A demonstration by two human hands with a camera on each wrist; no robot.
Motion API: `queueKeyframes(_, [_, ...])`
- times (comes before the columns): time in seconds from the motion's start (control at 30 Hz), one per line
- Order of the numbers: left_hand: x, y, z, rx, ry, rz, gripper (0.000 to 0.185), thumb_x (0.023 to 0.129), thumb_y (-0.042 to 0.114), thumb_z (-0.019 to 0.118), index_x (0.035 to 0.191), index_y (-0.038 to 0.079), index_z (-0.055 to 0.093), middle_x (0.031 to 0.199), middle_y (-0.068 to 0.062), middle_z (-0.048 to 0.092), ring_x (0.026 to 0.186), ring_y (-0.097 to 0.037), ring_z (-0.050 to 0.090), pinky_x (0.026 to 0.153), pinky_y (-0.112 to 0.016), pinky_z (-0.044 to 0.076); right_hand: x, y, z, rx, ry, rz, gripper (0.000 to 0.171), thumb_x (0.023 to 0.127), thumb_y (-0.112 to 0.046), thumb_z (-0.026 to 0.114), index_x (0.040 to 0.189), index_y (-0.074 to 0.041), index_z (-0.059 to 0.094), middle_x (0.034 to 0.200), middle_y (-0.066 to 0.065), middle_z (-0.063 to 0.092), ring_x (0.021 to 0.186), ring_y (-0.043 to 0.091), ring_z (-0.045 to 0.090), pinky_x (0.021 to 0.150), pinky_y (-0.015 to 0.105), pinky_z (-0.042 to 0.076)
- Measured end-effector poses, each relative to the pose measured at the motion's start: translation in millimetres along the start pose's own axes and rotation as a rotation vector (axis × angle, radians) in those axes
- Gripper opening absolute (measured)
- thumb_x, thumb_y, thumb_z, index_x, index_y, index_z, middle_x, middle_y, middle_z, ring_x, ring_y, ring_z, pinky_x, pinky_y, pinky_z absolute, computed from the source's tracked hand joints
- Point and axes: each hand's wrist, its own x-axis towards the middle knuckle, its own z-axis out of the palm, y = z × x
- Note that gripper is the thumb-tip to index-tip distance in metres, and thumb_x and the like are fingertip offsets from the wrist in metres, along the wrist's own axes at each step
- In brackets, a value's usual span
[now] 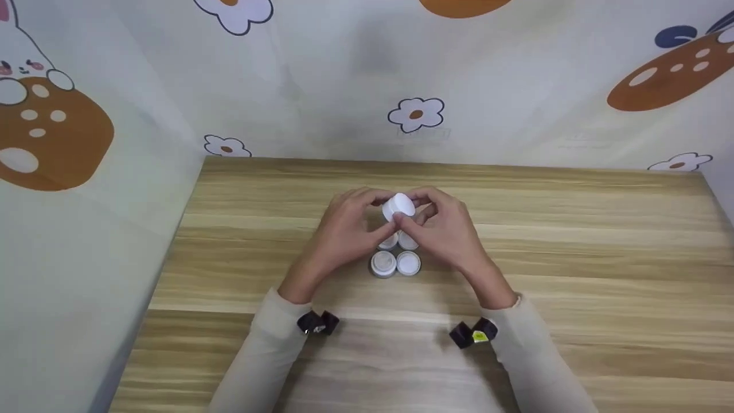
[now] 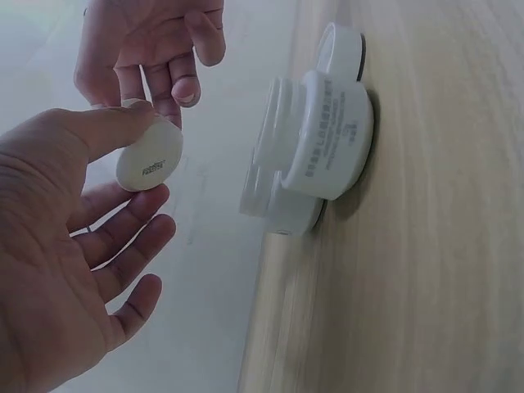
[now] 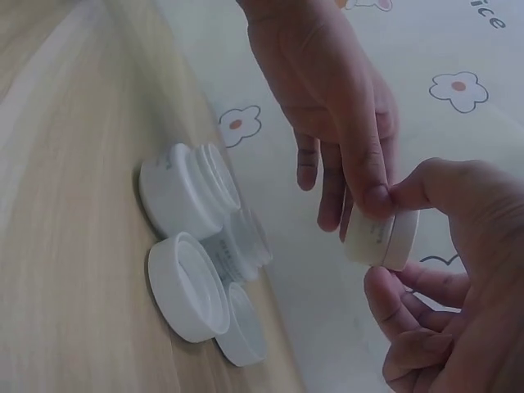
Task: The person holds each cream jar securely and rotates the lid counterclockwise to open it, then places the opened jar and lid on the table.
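Above the table, both hands hold one small white cream jar [image 1: 398, 206], tilted on its side. My left hand [image 1: 351, 226] grips the jar body, thumb on one side and fingers on the other; small print shows on its base [image 2: 152, 164]. My right hand [image 1: 450, 232] pinches the lid [image 3: 401, 239] between thumb and fingertips. The lid sits on the jar; whether it is loosened, I cannot tell. Below the hands stand two uncapped white jars [image 3: 176, 192], upright. Beside them lie two lids [image 3: 188, 286], their hollow insides facing up.
The wood-grain table [image 1: 573, 258] extends to both sides of the hands. Behind it rises a pale wall covering [image 1: 332, 86] printed with flowers, with another along the left side. A small black device [image 1: 473, 332] is worn at each wrist, over the sleeves.
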Motion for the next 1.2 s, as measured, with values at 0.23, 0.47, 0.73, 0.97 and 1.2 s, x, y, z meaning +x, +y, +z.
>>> queueKeyframes(0.23, [-4.4,-3.0,3.7,0.003,0.025,0.025,0.045,0.091,0.037,0.083,0.128,0.013,0.074,0.119,-0.001,0.078,0.112,-0.022,0.07,0.11,-0.048,0.047,-1,-3,-1,-0.055,0.013,0.053,0.037,0.096,-0.036,0.077,0.123,-0.011,0.074,0.106,0.007,0.079,0.084,0.019,0.074,0.072,0.028,0.056])
queueKeyframes(0.47, [-11.1,-3.7,4.7,0.038,0.05,0.001,0.046,0.088,0.039,0.085,0.125,0.015,0.074,0.118,0.001,0.077,0.111,-0.019,0.067,0.111,-0.05,0.045,-2,-3,2,-0.16,0.064,0.069,0.033,0.097,-0.047,0.073,0.103,-0.015,0.078,0.09,0.003,0.078,0.081,0.018,0.072,0.074,0.033,0.055])
queueKeyframes(0.73, [-10.8,-1.1,5.0,0.028,0.078,-0.01,0.05,0.085,0.036,0.088,0.127,0.013,0.072,0.116,0.0,0.076,0.109,-0.02,0.067,0.109,-0.048,0.046,-2,-5,2,-0.113,0.051,0.014,0.029,0.095,-0.041,0.077,0.101,-0.012,0.077,0.081,0.001,0.077,0.074,0.013,0.07,0.069,0.029,0.055])
queueKeyframes(0.97, [-7.7,-2.7,3.7,-0.015,0.073,0.008,0.045,0.087,0.033,0.087,0.126,0.016,0.075,0.121,-0.001,0.077,0.118,-0.02,0.068,0.112,-0.05,0.046,0,-4,2,-0.087,0.048,-0.011,0.028,0.095,-0.034,0.078,0.106,-0.009,0.076,0.083,0.004,0.076,0.075,0.014,0.07,0.07,0.026,0.055])
queueKeyframes(1.2, [-4.6,-6.5,5.8,-0.114,0.067,0.037,0.042,0.087,0.028,0.088,0.123,0.01,0.075,0.114,-0.004,0.081,0.105,-0.021,0.075,0.101,-0.046,0.058,0,-2,3,-0.072,0.034,-0.031,0.025,0.095,-0.029,0.079,0.109,-0.009,0.076,0.084,0.006,0.074,0.076,0.015,0.068,0.072,0.024,0.054])
